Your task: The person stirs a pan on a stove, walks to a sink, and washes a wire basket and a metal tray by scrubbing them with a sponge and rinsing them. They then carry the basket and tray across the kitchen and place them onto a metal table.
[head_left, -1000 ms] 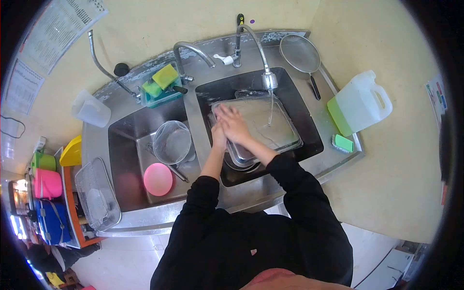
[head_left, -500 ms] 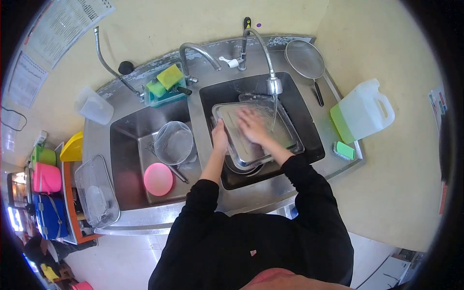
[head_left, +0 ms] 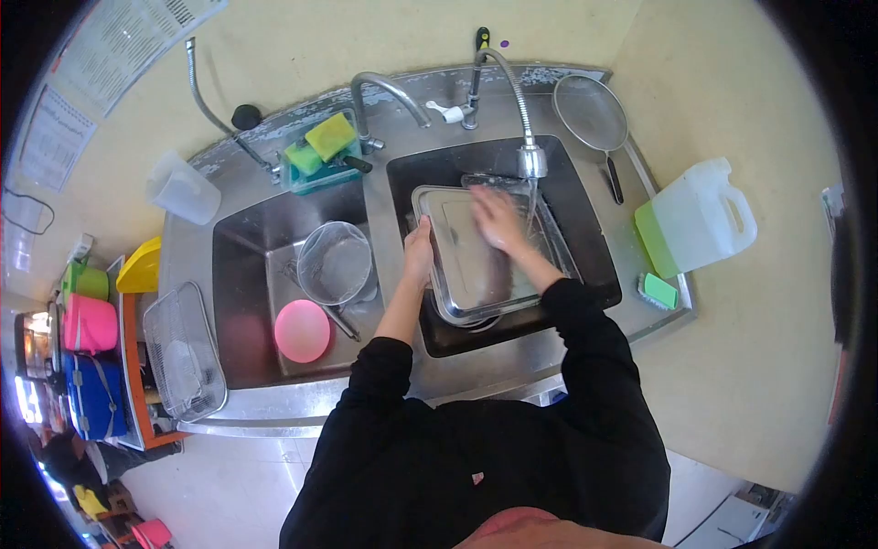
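A rectangular metal tray [head_left: 462, 252] is tilted over the right sink basin. My left hand [head_left: 419, 249] grips its left edge, the thumb on top and the other fingers partly hidden beneath. My right hand [head_left: 496, 218] lies with spread fingers on the upper part of the tray, holding nothing. Water runs from the flexible faucet [head_left: 532, 162] just right of my right hand. Another dark, wet container [head_left: 555, 233] shows behind the tray in the basin.
The left basin [head_left: 247, 274] holds a clear round container [head_left: 336, 263] and a pink bowl [head_left: 303, 330]. Sponges [head_left: 331, 136] sit behind it. A strainer [head_left: 590, 113], a jug of green liquid [head_left: 697, 220] and a green brush [head_left: 658, 291] stand right; a wire basket [head_left: 185, 352] left.
My right hand has moved up and right relative to the tray, towards the water stream. My left hand still grips the left edge. The whole view has shifted slightly.
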The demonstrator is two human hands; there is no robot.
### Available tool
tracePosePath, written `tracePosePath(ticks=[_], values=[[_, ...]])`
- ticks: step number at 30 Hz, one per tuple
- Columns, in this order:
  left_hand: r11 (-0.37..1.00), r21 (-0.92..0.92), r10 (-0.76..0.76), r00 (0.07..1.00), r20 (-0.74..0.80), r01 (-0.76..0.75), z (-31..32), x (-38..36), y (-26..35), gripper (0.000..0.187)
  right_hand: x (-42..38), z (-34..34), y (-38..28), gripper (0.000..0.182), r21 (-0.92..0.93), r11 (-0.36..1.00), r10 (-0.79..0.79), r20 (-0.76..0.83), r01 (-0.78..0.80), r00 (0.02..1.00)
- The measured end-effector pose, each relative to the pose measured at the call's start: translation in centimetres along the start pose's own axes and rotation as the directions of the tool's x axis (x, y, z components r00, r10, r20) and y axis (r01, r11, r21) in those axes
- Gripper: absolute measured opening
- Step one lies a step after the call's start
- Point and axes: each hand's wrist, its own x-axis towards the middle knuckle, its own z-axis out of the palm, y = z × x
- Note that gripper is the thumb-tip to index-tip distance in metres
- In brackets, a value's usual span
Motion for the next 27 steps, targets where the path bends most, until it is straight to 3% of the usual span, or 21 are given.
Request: tracePosePath(ticks=[2, 5, 7, 9, 11, 13, 15, 19, 21, 23, 25, 27], values=[[1.0, 0.024, -0.01, 0.999, 0.037, 0.01, 0.0, -0.1, -0.5, 0.04, 1.7, 0.2, -3.9, 0.034, 0.237, 0.967, -0.082, -0.065, 0.096, 0.994], [0.995, 0.097, -0.002, 1.0, 0.024, 0.0, -0.4, -1.7, 1.2, 0.04, 1.7, -1.8, 0.0, 0.03, 0.161, 0.983, 0.095, -0.006, -0.092, 0.995], [0.993, 0.117, -0.01, 1.0, -0.023, 0.012, -1.8, -2.5, 2.0, 0.04, -0.8, -2.4, 5.5, 0.029, 0.041, 0.94, 0.339, -0.001, -0.339, 0.941], [0.994, 0.1, -0.041, 0.996, -0.074, 0.049, -3.9, -2.4, 1.6, 0.04, -4.1, 0.3, 11.6, 0.026, 0.268, 0.896, 0.391, -0.094, -0.355, 0.916], [0.991, 0.135, 0.016, 0.995, -0.102, -0.003, -3.2, -5.6, 3.8, 0.042, -5.3, -1.3, 7.4, 0.034, -0.152, 0.84, 0.529, 0.011, -0.521, 0.849], [0.96, 0.275, 0.081, 0.991, -0.11, -0.048, -4.6, -7.5, 5.6, 0.043, -5.7, 0.4, 5.9, 0.041, -0.093, 0.764, 0.645, 0.08, -0.638, 0.76], [0.973, 0.23, 0.058, 0.99, -0.125, -0.028, -7.1, -8.5, 7.2, 0.044, -4.0, -1.6, -1.2, 0.041, -0.057, 0.855, 0.516, -0.003, -0.516, 0.856], [0.979, 0.175, 0.144, 0.964, -0.225, -0.106, -10.1, -11.4, 11.1, 0.044, 4.6, 0.8, -5.0, 0.041, -0.067, 0.966, 0.239, -0.132, -0.249, 0.962], [0.977, 0.171, 0.172, 0.939, -0.297, -0.124, -11.0, -13.1, 12.8, 0.044, 11.1, 2.3, -5.2, 0.042, -0.17, 0.96, 0.207, -0.103, -0.223, 0.973], [0.969, 0.184, 0.225, 0.907, -0.357, -0.168, -12.8, -14.4, 13.8, 0.043, 16.9, 3.6, -4.8, 0.046, -0.502, 0.848, 0.145, -0.083, -0.167, 0.986], [0.951, 0.208, 0.295, 0.871, -0.394, -0.228, -15.0, -15.8, 14.2, 0.044, 21.5, 7.5, -0.2, 0.044, -0.573, 0.819, -0.18, -0.294, -0.022, 0.939], [0.967, 0.133, 0.253, 0.853, -0.456, -0.215, -16.0, -17.5, 15.2, 0.045, 23.8, 7.5, 0.7, 0.042, -0.666, 0.742, -0.197, -0.097, 0.083, 0.976]])
